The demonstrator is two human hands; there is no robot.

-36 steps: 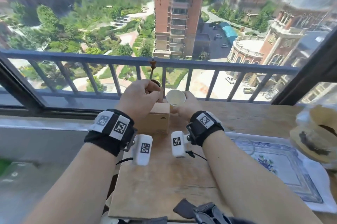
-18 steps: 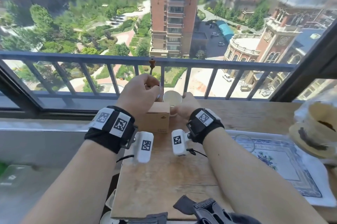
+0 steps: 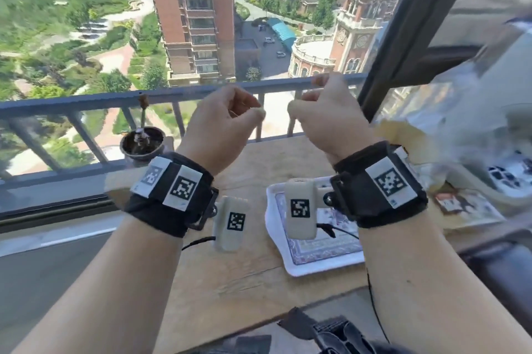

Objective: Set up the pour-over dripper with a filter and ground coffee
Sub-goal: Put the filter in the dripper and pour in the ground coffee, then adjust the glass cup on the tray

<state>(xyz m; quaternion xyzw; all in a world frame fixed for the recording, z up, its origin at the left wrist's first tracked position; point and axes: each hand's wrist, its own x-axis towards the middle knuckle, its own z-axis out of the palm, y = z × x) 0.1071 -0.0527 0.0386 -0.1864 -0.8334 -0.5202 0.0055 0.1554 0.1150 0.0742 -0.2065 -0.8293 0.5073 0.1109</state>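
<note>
My left hand (image 3: pixel 227 123) and my right hand (image 3: pixel 328 120) are raised side by side above the wooden table (image 3: pixel 247 276), well clear of it. Both have their fingers curled in and I see nothing held in either. The hand coffee grinder (image 3: pixel 142 143) stands at the table's far left corner by the railing, left of my left wrist; its dark metal bowl and crank show, and its wooden box is mostly hidden behind my wristband. At the right, a blurred clear bag with pale paper filters (image 3: pixel 426 135) is in view.
A white tray with a blue patterned middle (image 3: pixel 319 258) lies under my right wrist. A printed card or packet (image 3: pixel 460 204) lies right of it. The window railing (image 3: pixel 86 103) and a dark window post (image 3: pixel 397 28) bound the far side. A black strap lies at the near edge.
Both hands have left the grinder box and the small white cup and risen into the air. The view has swung right; the cup is out of sight.
</note>
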